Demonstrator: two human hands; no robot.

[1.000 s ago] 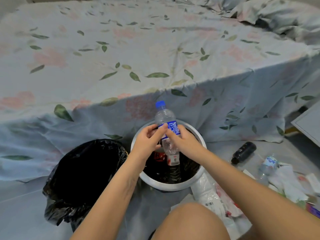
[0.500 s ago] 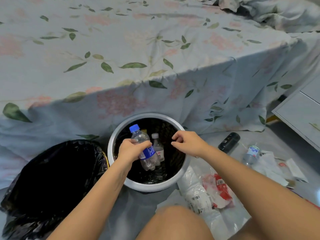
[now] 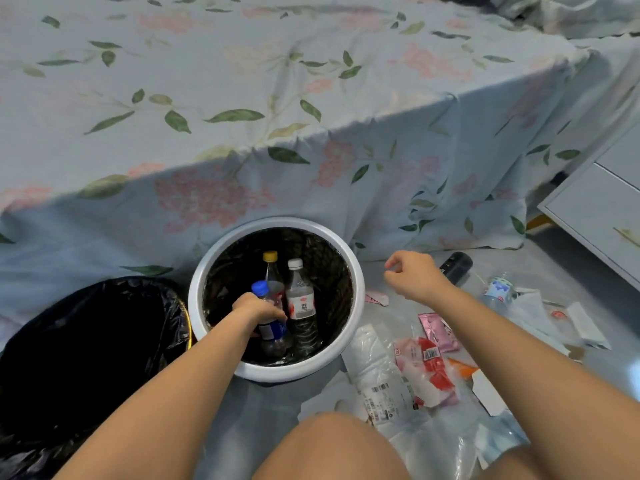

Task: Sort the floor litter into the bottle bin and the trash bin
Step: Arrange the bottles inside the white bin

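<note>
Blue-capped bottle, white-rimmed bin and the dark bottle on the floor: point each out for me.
Blue-capped bottle [image 3: 260, 288]: head view, on its blue cap.
White-rimmed bin [image 3: 358, 271]: head view, on its right rim.
Dark bottle [image 3: 458, 266]: head view, on its body beyond the right hand.

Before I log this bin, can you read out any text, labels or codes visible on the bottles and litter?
No text is legible.
Blue-cap bottle in left hand: blue label, blurred.
White-cap bottle: red mark and QR-like square, unreadable.
Clear plastic bag: barcode, digits too small.
Red-and-white wrapper: print blurred.
</note>
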